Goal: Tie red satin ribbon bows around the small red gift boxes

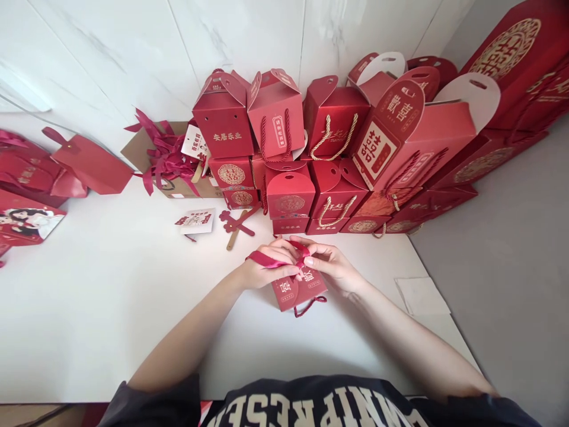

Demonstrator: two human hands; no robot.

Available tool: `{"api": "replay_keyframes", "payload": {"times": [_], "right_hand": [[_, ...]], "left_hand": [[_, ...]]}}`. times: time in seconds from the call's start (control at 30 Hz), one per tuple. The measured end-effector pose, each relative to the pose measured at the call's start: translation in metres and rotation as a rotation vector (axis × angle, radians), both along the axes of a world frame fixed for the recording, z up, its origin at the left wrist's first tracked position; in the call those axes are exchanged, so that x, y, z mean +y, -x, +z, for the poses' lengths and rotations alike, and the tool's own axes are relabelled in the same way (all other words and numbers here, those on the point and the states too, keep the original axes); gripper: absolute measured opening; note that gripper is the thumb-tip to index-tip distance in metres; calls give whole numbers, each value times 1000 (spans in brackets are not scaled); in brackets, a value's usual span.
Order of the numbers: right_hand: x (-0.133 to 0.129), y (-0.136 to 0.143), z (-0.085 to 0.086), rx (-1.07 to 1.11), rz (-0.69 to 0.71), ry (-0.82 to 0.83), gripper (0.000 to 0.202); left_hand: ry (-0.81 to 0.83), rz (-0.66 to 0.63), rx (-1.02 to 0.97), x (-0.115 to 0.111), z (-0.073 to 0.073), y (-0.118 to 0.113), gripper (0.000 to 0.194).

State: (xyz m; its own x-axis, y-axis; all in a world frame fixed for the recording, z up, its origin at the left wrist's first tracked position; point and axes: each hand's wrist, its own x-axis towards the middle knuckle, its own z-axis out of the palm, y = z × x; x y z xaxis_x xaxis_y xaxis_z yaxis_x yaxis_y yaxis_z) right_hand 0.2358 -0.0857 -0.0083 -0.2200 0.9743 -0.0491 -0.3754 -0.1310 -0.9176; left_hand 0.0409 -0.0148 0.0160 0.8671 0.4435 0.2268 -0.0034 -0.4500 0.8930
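A small red gift box [313,287] with pale lettering stands on the white table in front of me, a dark red cord handle [311,306] hanging at its near side. Over its top, my left hand [273,265] pinches a crimson ribbon [267,260], part of which lies across the back of that hand. From the other side my right hand [331,267] grips the same ribbon between thumb and fingers, where it loops above the lid. The fingers partly cover the lid and the crossing of the ribbon.
Red gift boxes [290,196] are stacked along the tiled wall. A cardboard box [191,188] holds crimson ribbons. Near it lie a white card [198,221] and red and tan cut-out pieces [240,225]. Red bags [31,172] lie at the left; a grey wall borders the right.
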Motion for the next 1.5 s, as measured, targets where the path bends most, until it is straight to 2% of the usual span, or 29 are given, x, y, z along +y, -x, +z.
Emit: {"api": "replay_keyframes", "payload": {"times": [0.17,0.27,0.37,0.5,0.6,0.77,0.93,1.07,1.23,1.3,1.33,1.43,1.5], "right_hand": [[-10,-8,-20,-13,-45,-36,12],[-15,-12,-26,-67,-56,-169,13],[-18,-15,-20,-228,-52,-380,13],[-23,-16,-1,-473,-8,-654,9],[-28,-14,10,-559,63,-768,10],[-37,-8,19,-569,187,-796,7],[-41,-7,30,-475,293,-770,8],[-50,-1,33,-445,490,-765,5],[-64,3,38,-512,677,-640,16],[-66,0,47,-542,624,-642,23],[-65,-2,51,-574,519,-651,25],[-57,-5,57,-736,12,-594,12],[-48,-4,53,-853,-192,-498,12]], "left_hand": [[67,-36,-78,6,-10,2,18],[100,-45,-75,7,-10,2,18],[107,-33,-59,6,-8,3,18],[87,-30,-72,6,-7,2,16],[76,-8,-88,7,-7,2,16],[97,27,-35,7,-5,5,22],[66,-2,-15,6,0,4,21],[37,27,-13,6,2,2,17],[24,54,-24,8,-1,4,15],[9,38,-33,8,-2,4,15],[-1,31,-38,8,-2,4,14],[-29,0,-52,8,-2,3,15],[-32,-9,-48,7,-3,2,14]]}}
